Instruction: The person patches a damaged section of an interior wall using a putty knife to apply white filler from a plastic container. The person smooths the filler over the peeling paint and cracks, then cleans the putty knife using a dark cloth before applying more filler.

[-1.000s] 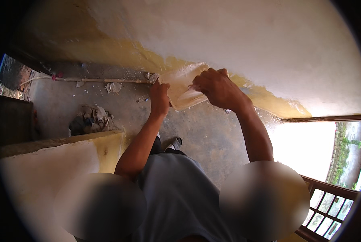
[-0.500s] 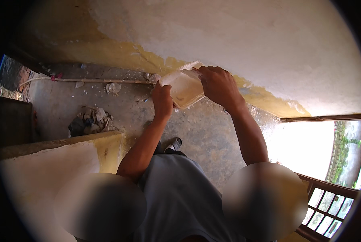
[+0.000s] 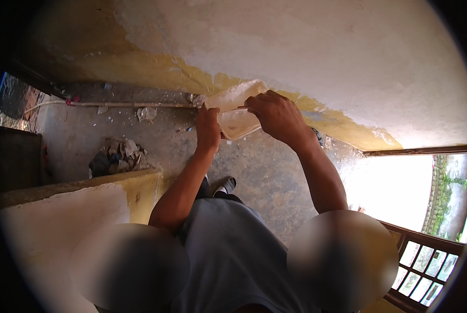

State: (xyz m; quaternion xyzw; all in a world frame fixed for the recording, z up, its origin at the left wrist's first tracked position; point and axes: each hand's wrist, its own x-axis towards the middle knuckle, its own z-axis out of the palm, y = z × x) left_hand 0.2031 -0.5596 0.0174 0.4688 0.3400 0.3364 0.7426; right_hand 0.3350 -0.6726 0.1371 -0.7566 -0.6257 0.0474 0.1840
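Observation:
My left hand (image 3: 208,129) grips the near left rim of a whitish open plastic tub (image 3: 238,127), thumb over the edge. Pale smears coat the inside of the tub, which is held up in front of the wall. Above its opening, my right hand (image 3: 278,116) is closed on a thin flat scraper (image 3: 237,109). The scraper is seen nearly edge-on, its blade pointing left across the tub. My fingers hide the grip end.
Ahead rises a wall (image 3: 306,47) with whitish coating over yellow paint. A long pole (image 3: 134,105) lies along its foot, near crumpled scraps (image 3: 146,113). At left are a rag heap (image 3: 119,156) and a low wall (image 3: 77,201); at right, a bright opening and a barred window (image 3: 424,268).
My right hand has shifted slightly left and down and turned, so the scraper's broad face now shows as a thin edge. The tub has tilted, showing more of its inside.

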